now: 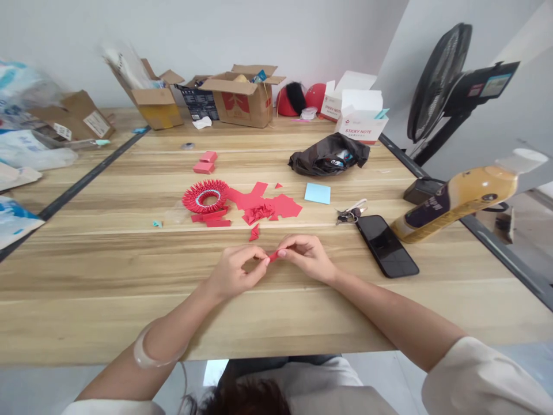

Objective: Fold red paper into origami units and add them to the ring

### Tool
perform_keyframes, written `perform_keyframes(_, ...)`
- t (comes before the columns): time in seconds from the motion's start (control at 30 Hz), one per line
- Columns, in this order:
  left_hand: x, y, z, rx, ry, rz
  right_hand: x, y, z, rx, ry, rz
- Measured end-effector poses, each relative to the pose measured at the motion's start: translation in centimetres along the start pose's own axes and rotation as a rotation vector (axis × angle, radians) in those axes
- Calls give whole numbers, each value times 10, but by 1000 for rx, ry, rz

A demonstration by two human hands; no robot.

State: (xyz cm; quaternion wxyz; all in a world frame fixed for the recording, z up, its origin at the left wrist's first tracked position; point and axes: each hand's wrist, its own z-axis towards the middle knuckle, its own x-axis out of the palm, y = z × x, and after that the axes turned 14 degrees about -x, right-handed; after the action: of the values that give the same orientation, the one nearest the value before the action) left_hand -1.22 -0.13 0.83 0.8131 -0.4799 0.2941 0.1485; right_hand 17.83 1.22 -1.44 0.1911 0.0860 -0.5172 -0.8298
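Between my two hands is a small folded piece of red paper (273, 256). My left hand (240, 267) pinches its left end, and my right hand (307, 257) pinches the other end. Just beyond my fingers lies a small folded red paper piece (254, 232). Farther off, flat red paper pieces (287, 206) and a crumpled heap of red paper (258, 213) lie together. To their left sits a spiky red paper ring (205, 196) with a light blue inner band, and red paper strips (211, 217) are in front of it.
At right are a black phone (387, 246), keys (349, 215) and a tilted yellow bottle (462, 199). A blue sticky note pad (317, 193) and a black plastic bag (329, 154) lie farther back. Cardboard boxes (244, 104) line the wall; a fan (440, 83) stands at the right.
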Motion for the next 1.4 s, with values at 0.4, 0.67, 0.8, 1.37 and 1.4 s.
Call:
perform_keyframes(0.4, 9, 6, 8, -616, 390, -842, 2, -2, 1, 100, 20, 90)
perform_keyframes(0.67, 4, 2, 8, -833, 496, -1006, 1, -5, 0, 72, 74, 41)
perform_keyframes(0.8, 6, 3, 9, -874, 430, -989, 2, -8, -2, -44, -3, -163)
perform_keyframes(1.37, 5, 6, 10, -971, 332, -1002, 2, -8, -2, -2, 75, -70)
perform_keyframes(1.4, 5, 6, 11, -969, 343, -1000, 2, -9, -2, 5, 55, -47)
